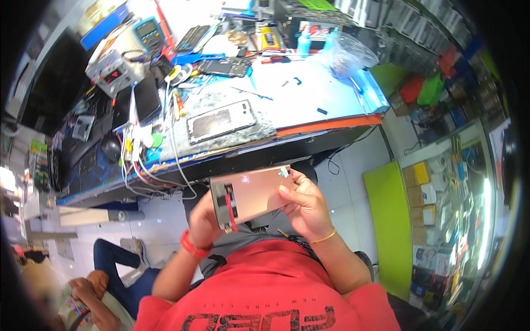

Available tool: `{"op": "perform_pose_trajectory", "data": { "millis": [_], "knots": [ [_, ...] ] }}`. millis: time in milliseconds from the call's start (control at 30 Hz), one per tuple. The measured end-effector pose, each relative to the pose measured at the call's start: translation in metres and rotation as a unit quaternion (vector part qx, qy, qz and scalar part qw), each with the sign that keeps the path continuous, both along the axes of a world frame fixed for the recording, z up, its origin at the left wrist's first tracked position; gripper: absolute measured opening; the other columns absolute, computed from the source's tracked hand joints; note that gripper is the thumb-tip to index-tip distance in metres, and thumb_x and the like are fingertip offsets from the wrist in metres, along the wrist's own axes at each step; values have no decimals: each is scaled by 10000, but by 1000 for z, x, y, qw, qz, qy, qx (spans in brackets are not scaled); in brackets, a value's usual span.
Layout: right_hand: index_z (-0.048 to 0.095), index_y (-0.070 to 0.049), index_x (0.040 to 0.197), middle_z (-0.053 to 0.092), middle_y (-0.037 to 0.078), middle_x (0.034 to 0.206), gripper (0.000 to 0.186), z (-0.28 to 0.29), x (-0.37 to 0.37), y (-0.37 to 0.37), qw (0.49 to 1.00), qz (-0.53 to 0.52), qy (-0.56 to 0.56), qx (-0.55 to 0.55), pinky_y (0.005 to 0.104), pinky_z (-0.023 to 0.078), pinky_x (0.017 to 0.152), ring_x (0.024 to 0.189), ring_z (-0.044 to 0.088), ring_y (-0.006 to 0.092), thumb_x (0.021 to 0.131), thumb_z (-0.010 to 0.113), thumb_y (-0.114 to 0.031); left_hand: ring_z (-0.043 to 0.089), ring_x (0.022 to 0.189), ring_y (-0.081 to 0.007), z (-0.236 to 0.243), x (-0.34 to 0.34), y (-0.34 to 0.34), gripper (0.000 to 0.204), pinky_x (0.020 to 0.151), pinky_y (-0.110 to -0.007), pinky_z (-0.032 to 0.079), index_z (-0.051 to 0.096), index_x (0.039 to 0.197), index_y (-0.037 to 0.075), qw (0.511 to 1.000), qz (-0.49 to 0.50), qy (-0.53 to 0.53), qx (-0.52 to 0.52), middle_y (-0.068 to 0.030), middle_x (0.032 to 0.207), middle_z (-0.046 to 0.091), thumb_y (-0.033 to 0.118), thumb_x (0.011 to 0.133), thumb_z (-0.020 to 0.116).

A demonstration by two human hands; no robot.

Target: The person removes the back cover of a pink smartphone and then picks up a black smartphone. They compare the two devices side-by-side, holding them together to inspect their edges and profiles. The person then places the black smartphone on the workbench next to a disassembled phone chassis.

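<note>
Panel [255, 196], copper phone back: grasped by left hand [205, 220] and right hand [305, 207]; thumb overpressure beyond fingertips could likely crack it.

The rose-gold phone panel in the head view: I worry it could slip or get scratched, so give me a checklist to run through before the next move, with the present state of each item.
1. Both hands on the rose-gold panel: ok; left hand at its lower-left end, right hand at its right end.
2. Panel clear of the bench edge: ok, held over the lap.
3. Right thumb on the panel face: ok.
4. Red strip at the left end attached: cannot tell.
5. Open phone frame lying flat on the grey mat: ok.
6. Fingers behind the panel: cannot tell, hidden.
</note>
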State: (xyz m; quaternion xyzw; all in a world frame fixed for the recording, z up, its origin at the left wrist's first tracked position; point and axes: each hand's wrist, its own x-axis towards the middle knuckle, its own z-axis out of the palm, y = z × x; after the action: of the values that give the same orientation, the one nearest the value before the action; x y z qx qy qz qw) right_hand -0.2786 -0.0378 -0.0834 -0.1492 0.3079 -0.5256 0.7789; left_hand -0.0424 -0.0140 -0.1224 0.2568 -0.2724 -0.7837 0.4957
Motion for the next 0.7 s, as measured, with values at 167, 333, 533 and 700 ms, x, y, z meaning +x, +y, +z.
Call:
{"op": "perform_pose_trajectory", "data": {
  "millis": [167,333,533,700],
  "knots": [
    [364,-17,1313,636,117,1142,524,-4,33,8,998,-65,-13,-1,316,556,874,1006,663,173,905,692,8,476,1330,-286,3,-75,30,737,1105,-445,378,329,1476,-28,936,198,-188,-220,-144,1419,480,254,918,718],
    [322,5,1332,630,137,1167,558,2,58,26,996,-81,-20,7,308,544,907,1056,648,178,910,687,13,572,1159,-189,25,-85,28,418,1003,-347,448,459,1352,-26,926,317,-139,-151,-118,1300,570,239,1043,554],
    [416,11,1293,637,121,1165,407,-7,44,31,999,-11,20,-34,318,544,911,1053,644,165,968,647,-74,624,960,-119,36,-69,23,209,856,-288,488,617,1119,-18,904,362,-195,-113,-72,1067,670,155,1049,524],
    [566,-27,1191,666,98,1119,206,-26,6,23,981,84,151,-89,352,545,892,983,659,163,1050,533,-174,610,835,-88,49,-49,22,241,746,-246,470,667,992,-28,902,269,-309,-135,-53,940,692,161,1049,529]
  ]
}}
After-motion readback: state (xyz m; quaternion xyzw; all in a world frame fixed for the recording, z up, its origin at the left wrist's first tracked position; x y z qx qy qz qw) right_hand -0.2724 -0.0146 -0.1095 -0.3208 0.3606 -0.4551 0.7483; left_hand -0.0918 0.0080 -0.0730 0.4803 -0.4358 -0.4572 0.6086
